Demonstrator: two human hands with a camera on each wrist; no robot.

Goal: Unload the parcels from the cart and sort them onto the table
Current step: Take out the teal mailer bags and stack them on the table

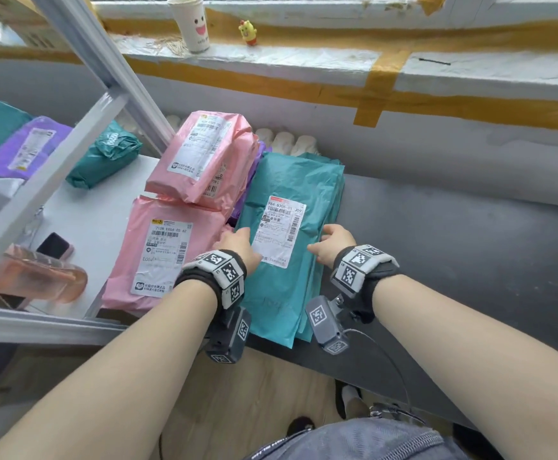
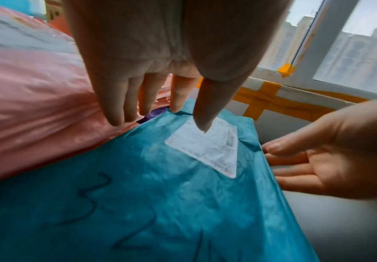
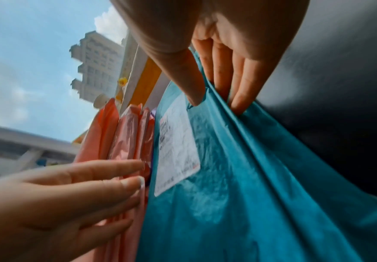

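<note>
A stack of teal parcels (image 1: 304,180) with a white label lies on the dark table (image 1: 453,244). My left hand (image 1: 237,242) is at its left edge, fingers straight and pointing down between the teal stack (image 2: 160,195) and the pink parcels; the thumb hovers over the label. On the other side, my right hand (image 1: 334,242) lies flat against the right edge, with the thumb on the top film (image 3: 250,177). Neither hand is curled round anything. Two pink parcels (image 1: 158,247) (image 1: 201,154) lie just to the left, over a purple one (image 1: 237,210).
A grey metal frame (image 1: 81,127) crosses the left side. Behind it on a white surface lie a teal parcel (image 1: 105,157), a purple parcel (image 1: 28,147) and a phone (image 1: 55,245). A paper cup (image 1: 191,21) and a yellow toy (image 1: 248,33) stand on the taped windowsill.
</note>
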